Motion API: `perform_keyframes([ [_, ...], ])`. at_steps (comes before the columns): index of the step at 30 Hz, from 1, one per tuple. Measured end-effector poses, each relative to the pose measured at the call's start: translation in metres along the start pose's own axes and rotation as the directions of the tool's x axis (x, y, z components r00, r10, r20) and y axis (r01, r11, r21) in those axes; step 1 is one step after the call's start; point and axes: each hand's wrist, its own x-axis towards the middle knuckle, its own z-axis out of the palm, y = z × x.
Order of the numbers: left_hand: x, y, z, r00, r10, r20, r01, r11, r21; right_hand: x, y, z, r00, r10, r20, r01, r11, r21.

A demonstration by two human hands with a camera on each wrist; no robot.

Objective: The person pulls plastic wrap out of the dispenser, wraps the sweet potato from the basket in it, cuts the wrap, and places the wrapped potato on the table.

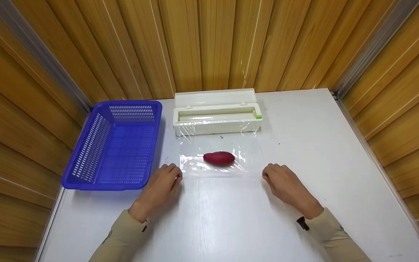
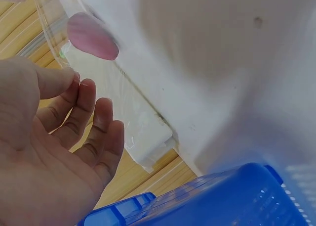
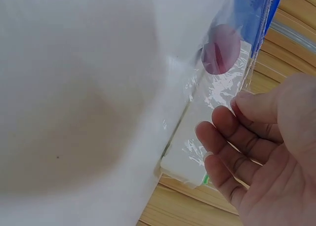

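Wood-plank walls [image 1: 216, 43] enclose a white desk [image 1: 213, 225] on three sides. On the desk's left stands a blue plastic basket [image 1: 126, 153] with slotted walls, and at the far edge, to the right of the basket, sits a long white box [image 1: 176, 118] with its lid [image 1: 215, 97] tipped back and a small green piece [image 1: 258, 116] at its right end. A sheet of clear film [image 1: 191, 167] runs from the box toward the person, wrinkled and shiny. Behind the sheet's near edge, between the box and the hands, is a red vegetable [image 1: 219, 158], lying sideways with its narrower end to the left; whether the film passes over or under it cannot be told. At the near left corner, the left hand [image 1: 161, 184] pinches the film between thumb and forefinger, its other fingers loosely bent. The right hand [image 1: 284, 181] pinches the near right corner likewise, thumb against forefinger, the remaining fingers curved and apart. Both forearms wear beige sleeves [image 1: 118, 236].
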Motion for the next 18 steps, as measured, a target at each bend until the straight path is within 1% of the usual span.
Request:
perform_keyframes([
  [4, 0.003, 0.013, -0.007, 1.000, 0.014, -0.022, -0.012, 0.996, 0.090, 0.005, 0.003, -0.001, 0.994, -0.073, -0.084, 0.072, 0.997, -0.011],
  [6, 0.007, 0.018, -0.010, 1.000, 0.015, -0.025, -0.012, 0.994, 0.109, 0.008, 0.006, -0.002, 0.990, -0.094, -0.110, 0.093, 0.996, -0.010],
  [10, 0.016, 0.019, -0.012, 0.999, 0.021, -0.038, -0.017, 0.994, 0.111, 0.013, 0.009, -0.006, 0.992, -0.086, -0.092, 0.085, 0.996, -0.017],
  [14, 0.020, 0.017, -0.013, 0.999, 0.004, -0.046, 0.001, 0.994, 0.109, 0.017, 0.010, -0.008, 0.994, -0.085, -0.068, 0.083, 0.996, -0.034],
  [18, 0.023, 0.015, -0.015, 0.998, -0.010, -0.058, 0.015, 0.995, 0.096, 0.022, 0.012, -0.010, 0.994, -0.083, -0.070, 0.080, 0.996, -0.037],
])
